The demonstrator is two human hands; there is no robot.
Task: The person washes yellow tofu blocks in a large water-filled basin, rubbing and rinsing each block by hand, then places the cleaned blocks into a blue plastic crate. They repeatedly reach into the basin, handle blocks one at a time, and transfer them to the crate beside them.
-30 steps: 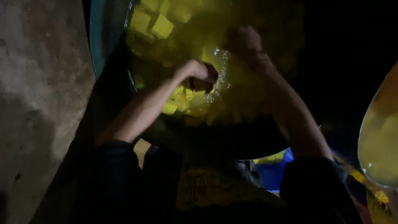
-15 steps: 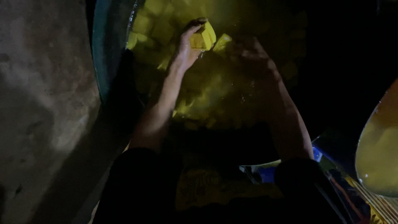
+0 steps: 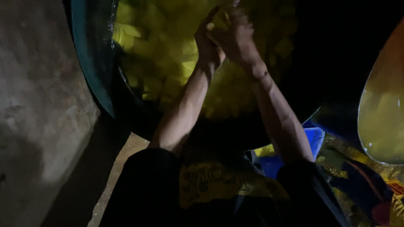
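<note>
1. A grey wall (image 3: 38,105) stood at the far left, close beside the basin's left rim, so little room was left on that side
2. The basin (image 3: 90,63) was wide and dark with a teal rim; it held yellow cubes (image 3: 164,63) in liquid, heaped across its whole bowl
3. The left hand (image 3: 208,40) was raised above the basin's far middle, fingers curled round a yellow piece (image 3: 221,19), apparently so that drips fell back inside
4. The right hand (image 3: 237,35) pressed against the left, fingers closed over the same piece; how tight the grip was I could not tell in the dim light
5. Both forearms crossed the basin's near rim, leaving open cubes to the left and a dark stretch to the right
6. A blue crate (image 3: 313,138) sat under the basin's near right edge
7. A second pan (image 3: 385,113) of yellow liquid stood at the far right, apart from the basin
</note>
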